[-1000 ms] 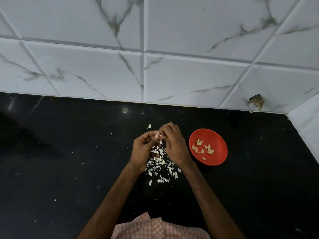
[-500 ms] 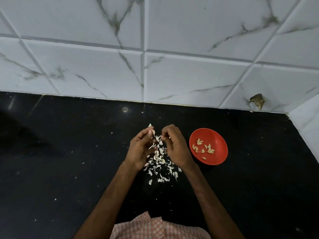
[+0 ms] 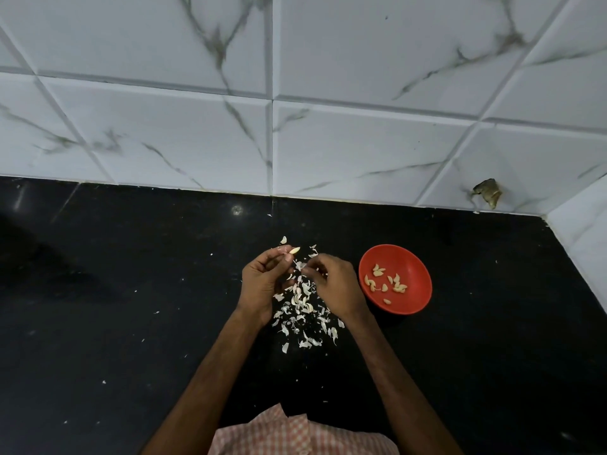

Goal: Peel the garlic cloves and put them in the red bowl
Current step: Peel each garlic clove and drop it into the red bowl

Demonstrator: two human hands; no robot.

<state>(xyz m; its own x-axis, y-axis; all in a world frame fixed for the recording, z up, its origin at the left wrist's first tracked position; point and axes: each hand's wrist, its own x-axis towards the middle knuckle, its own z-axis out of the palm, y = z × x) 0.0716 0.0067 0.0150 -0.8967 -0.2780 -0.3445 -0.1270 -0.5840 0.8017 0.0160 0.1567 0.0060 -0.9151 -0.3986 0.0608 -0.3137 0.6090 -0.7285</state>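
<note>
Your left hand (image 3: pixel 262 284) sits to the left of the round red plastic bowl (image 3: pixel 415 267), with your right hand (image 3: pixel 335 285) between the two. The left grip is narrow: thumb and forefinger pinch a small pale garlic clove (image 3: pixel 294 250) at their tips, held up above the glossy black stone desk (image 3: pixel 131 323), level with the far rim of the bowl and well to its left.

Your right hand lies just beside the bowl's left rim, fingers curled inward toward the left hand. Its fingertips (image 3: pixel 310 269) are next to a scrap of white skin (image 3: pixel 299 266), but you cannot tell whether that grip holds the scrap or nothing.

Inside the bowl, a scatter of peeled cream-coloured cloves (image 3: pixel 387 284) lies across the bottom.

Left of the bowl, under and between your hands, a loose heap of papery white garlic skins (image 3: pixel 302 310) spreads over the desk and runs toward you.

Behind the bowl stands a wall of white tiles with grey marble veins (image 3: pixel 328 142), and a brownish patch (image 3: pixel 487 192) marks the tile beyond and to the right of the bowl. Your checked pink-and-white shirt (image 3: pixel 295 435) shows nearest you.
</note>
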